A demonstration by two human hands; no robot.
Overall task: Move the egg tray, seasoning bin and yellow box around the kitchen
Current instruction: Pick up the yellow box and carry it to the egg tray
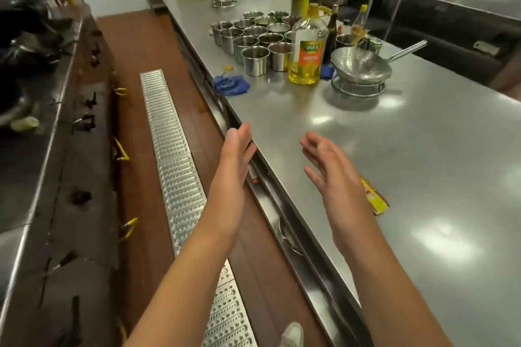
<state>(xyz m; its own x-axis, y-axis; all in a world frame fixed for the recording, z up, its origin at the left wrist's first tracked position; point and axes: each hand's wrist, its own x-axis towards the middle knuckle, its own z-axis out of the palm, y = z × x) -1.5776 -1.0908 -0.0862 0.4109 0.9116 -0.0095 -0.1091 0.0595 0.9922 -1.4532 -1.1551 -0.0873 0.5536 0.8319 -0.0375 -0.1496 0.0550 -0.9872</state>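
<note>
A flat yellow box (374, 196) lies on the steel counter (423, 163), partly hidden behind my right wrist. My right hand (327, 166) hovers over the counter just left of the box, fingers spread and relaxed, holding nothing. My left hand (235, 155) is raised at the counter's near edge, palm turned inward, fingers straight and empty. Several steel seasoning cups (255, 60) stand clustered further along the counter. No egg tray shows in this view.
A large oil bottle (307, 48), dark sauce bottles (332, 34), a steel colander (361, 65) on a wire stand and a blue cloth (229, 85) sit beyond my hands. A stove line (42, 121) runs along the left. A metal floor grate (174, 155) lies in the aisle.
</note>
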